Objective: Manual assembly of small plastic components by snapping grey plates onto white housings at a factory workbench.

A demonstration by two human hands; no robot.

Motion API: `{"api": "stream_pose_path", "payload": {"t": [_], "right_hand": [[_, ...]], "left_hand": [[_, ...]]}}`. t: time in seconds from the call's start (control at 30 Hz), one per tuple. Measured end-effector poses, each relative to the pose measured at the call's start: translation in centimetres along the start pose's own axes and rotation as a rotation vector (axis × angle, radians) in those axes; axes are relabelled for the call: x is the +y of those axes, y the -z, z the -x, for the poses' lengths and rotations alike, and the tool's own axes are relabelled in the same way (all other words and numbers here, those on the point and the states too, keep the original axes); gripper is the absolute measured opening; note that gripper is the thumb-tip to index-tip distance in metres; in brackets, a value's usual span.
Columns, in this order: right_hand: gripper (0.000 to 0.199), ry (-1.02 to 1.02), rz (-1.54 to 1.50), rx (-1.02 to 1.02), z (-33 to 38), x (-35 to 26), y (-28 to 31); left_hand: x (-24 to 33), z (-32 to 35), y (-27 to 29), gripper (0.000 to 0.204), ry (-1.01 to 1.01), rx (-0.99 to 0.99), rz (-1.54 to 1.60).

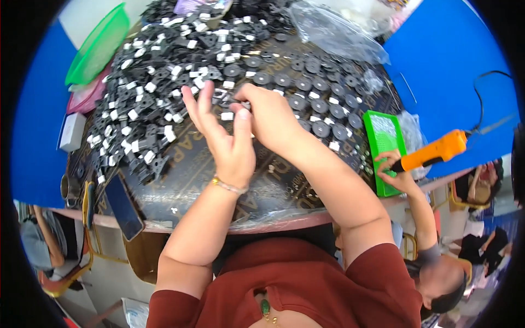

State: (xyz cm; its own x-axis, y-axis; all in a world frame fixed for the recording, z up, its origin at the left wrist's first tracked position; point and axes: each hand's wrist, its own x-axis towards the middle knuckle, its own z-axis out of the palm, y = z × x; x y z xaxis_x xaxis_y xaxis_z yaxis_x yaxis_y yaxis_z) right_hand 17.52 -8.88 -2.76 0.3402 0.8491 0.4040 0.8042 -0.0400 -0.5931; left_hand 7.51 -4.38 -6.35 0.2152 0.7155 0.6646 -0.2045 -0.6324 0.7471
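Note:
Both hands meet over the middle of the table. My left hand (227, 145) is held palm up with its fingers spread, its thumb near my right fingertips. Curled over toward that thumb, my right hand (270, 117) has its fingers closed; a small dark bit shows at the fingertips, too small to name. Beyond and left of them spreads a heap of black plastic parts (145, 101), many with white blocks on them. To the right lie round black wheel-like parts (321, 129) in loose rows, several with white blocks beside them.
A co-worker's hand (396, 172) grips an orange power screwdriver (437, 150) over a green tray (373, 131) of small metal pieces. A phone (123, 205) lies at the near left edge. A green basket (98, 46) and a clear plastic bag (333, 35) stand farther back.

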Motion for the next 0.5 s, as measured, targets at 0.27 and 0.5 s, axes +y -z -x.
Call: {"api": "stream_pose_path", "payload": {"t": [0.27,0.5], "right_hand": [[0.023,-0.128,0.155,0.206,14.2,2.0,5.3],[0.01,-0.34,0.5,0.226,22.4,4.2,11.2]], "left_hand": [[0.3,1.5,-2.1,0.043,0.879,-0.343,0.853],[-0.1,0.9,-1.6,0.024,0.919,-0.372,0.92]]}}
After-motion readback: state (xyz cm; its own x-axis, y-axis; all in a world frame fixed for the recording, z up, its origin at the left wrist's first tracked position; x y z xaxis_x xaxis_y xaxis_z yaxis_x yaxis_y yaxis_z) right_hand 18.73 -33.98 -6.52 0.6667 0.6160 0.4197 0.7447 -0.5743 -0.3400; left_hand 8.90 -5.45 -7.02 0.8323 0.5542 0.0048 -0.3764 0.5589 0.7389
